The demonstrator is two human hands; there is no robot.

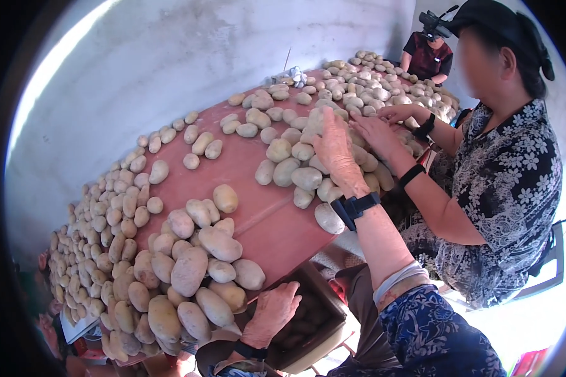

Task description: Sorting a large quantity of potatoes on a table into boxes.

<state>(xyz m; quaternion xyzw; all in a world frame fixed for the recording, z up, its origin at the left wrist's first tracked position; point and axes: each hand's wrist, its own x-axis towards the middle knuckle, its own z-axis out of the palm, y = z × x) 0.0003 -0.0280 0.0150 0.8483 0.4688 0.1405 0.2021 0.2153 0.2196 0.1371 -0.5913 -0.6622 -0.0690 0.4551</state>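
My right hand [338,154] reaches across the red tabletop [258,217] into a heap of potatoes [287,171]. Its fingers are stretched out against the heap, and part of them is hidden. My left hand [272,316] is low by the table's near edge, its fingers loosely extended with nothing visible in them. Beside it lies a second heap of pale brown potatoes [189,271]. Below that hand stands a brown box [324,314] with potatoes in its shadowed inside. Both my wrists wear black bands.
To my right, a seated co-worker [506,163] in a patterned shirt has both hands at the same heap. Another person [429,58] sits at the far end. Small potatoes [97,239] cover the table's left side. A whitewashed wall [170,69] runs behind it.
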